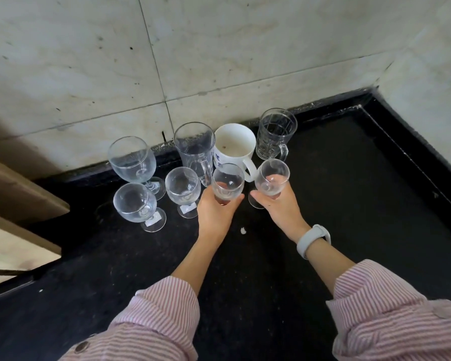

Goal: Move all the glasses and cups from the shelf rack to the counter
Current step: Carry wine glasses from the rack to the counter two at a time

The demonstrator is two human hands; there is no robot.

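My left hand [215,211] grips a small stemmed glass [227,181] by its bowl. A second small stemmed glass [271,181] is held by my right hand [279,204], its foot showing just above the black counter [349,204]. Behind them stand a white mug [235,145], a tall glass mug [194,149] and a ribbed glass mug [275,134]. To the left, three stemmed glasses stand upright: a large one [133,160], one in front of it [136,204] and a smaller one [182,190]. No shelf rack is in view.
A marble-tiled wall [219,48] runs behind the counter and turns at the right corner [375,89]. A wooden panel [18,191] juts in at the left edge. A small white scrap [243,230] lies on the counter between my forearms.
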